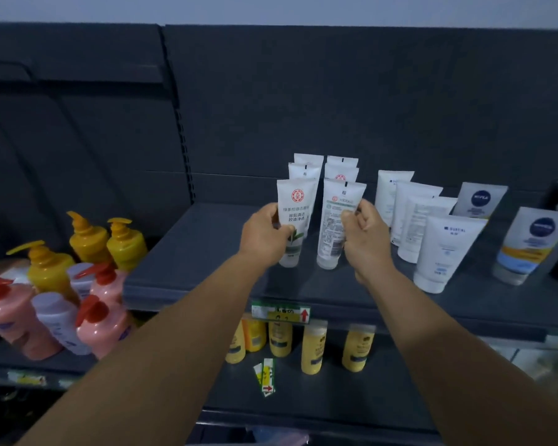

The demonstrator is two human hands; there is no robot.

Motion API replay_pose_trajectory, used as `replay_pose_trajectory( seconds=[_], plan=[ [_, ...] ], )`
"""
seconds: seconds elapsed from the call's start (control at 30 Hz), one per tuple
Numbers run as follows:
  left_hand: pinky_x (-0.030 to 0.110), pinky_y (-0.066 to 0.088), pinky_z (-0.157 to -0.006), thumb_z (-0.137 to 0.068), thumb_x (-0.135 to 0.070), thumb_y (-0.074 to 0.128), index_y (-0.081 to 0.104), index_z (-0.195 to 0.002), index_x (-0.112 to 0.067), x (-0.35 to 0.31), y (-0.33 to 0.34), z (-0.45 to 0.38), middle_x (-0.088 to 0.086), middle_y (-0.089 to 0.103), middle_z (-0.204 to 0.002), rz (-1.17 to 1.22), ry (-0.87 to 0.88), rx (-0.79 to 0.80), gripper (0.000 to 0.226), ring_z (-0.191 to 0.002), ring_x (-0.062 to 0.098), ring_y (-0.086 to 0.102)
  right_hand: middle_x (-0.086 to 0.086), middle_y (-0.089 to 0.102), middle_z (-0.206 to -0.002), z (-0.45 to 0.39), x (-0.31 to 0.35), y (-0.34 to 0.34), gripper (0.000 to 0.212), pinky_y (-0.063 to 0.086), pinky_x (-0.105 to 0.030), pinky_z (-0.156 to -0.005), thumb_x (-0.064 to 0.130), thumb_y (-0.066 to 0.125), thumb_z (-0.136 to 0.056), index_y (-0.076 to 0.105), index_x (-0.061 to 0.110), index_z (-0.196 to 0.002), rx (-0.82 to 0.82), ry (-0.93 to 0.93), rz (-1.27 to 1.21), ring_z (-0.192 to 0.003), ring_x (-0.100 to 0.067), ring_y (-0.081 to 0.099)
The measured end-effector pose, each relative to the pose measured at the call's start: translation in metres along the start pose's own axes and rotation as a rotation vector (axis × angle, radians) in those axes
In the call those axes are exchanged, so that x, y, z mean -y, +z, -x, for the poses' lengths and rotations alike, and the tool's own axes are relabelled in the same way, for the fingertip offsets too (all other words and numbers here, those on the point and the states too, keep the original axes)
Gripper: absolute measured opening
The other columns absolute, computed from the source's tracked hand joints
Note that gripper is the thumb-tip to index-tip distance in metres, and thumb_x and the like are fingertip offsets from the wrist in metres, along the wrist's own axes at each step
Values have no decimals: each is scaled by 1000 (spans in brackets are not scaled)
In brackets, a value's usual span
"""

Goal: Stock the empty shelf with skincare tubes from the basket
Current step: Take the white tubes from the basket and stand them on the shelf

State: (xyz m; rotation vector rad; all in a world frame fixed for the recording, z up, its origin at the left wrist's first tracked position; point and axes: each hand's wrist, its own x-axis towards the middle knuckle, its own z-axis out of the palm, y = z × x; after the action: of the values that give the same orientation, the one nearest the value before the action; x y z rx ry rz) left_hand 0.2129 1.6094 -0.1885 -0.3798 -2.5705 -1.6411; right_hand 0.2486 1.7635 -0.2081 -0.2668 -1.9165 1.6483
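Observation:
Two rows of white skincare tubes stand cap-down on the dark shelf [207, 272]. My left hand [264, 236] grips the front tube of the left row [295, 214], which has a red round logo and a green leaf. My right hand [364, 233] pinches the front tube of the right row [337, 220], turned so its barcode side faces me. Both tubes rest upright on the shelf. Behind each stand two more matching tubes [306, 169]. The basket is out of sight.
Right of my hands stand several plain white tubes [445, 249] and blue-logo tubes [529, 243]. Yellow, pink and lilac pump bottles [87, 278] crowd the lower left shelf. Yellow bottles [313, 349] and loose price tags [264, 375] sit on the shelf below.

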Motion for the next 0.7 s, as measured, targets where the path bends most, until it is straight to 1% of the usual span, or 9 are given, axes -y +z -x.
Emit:
replay_pose_trajectory(
  seconds=[0.13,0.2,0.3,0.4,0.47,0.53,0.6,0.63,0.7],
  plan=[
    [32,50,-91,-88,-10,62,59,-118,-19,9,11,-23,-2,66,-113,0,-17,16,31,-103,14,60,10,70,-104,-20,-14,3,22,54,-38,-91,18,48,-98,60,22,-116,12,12,10,-97,-8,67],
    [36,51,-94,-88,-10,61,58,-119,-20,10,15,-32,-3,66,-114,17,-21,42,33,-104,15,61,11,70,-102,-29,-17,4,21,54,-38,-92,18,47,-98,60,27,-112,13,19,15,-97,-9,67],
    [40,52,-94,-88,-10,60,57,-120,-22,11,20,-42,-4,66,-114,15,-20,80,34,-104,16,61,10,70,-102,-37,-19,5,20,54,-42,-92,19,47,-98,59,30,-109,20,15,48,-98,-12,67],
    [41,50,-96,-88,-10,60,56,-120,-22,13,21,-48,-4,66,-115,7,-6,98,35,-107,15,60,11,69,-98,-38,-19,6,21,54,-44,-91,19,44,-98,57,35,-101,32,-8,91,-95,-14,66],
    [40,49,-99,-88,-10,60,55,-122,-22,13,20,-48,-5,65,-117,-8,-2,107,37,-109,14,59,13,67,-99,-34,-18,7,20,53,-41,-89,22,43,-99,55,34,-108,30,-10,115,-94,-12,65],
    [39,47,-102,-88,-11,61,51,-128,-21,14,17,-46,-5,63,-122,-24,7,114,42,-113,13,58,13,66,-105,-30,-16,5,26,52,-36,-88,27,42,-99,51,31,-122,26,11,155,-97,-10,63],
    [39,43,-106,-88,-15,62,45,-136,-21,14,10,-39,-3,57,-133,-94,27,118,51,-122,15,54,11,63,-113,-20,-11,3,27,48,-33,-87,29,41,-98,48,27,-124,46,21,213,-102,-13,61],
    [38,40,-108,-89,-18,62,39,-141,-21,14,6,-35,-1,51,-140,-156,34,123,57,-128,17,49,7,61,-121,-16,-9,1,27,45,-33,-88,29,41,-98,46,23,-125,65,20,259,-108,-16,59],
    [36,31,-114,-93,-22,59,26,-149,-19,15,-6,-20,1,34,-153,-305,56,143,65,-140,19,34,-3,46,-142,-1,-2,-1,40,37,-32,-95,27,42,-99,37,16,-137,109,49,387,-126,-22,47]
  ],
)
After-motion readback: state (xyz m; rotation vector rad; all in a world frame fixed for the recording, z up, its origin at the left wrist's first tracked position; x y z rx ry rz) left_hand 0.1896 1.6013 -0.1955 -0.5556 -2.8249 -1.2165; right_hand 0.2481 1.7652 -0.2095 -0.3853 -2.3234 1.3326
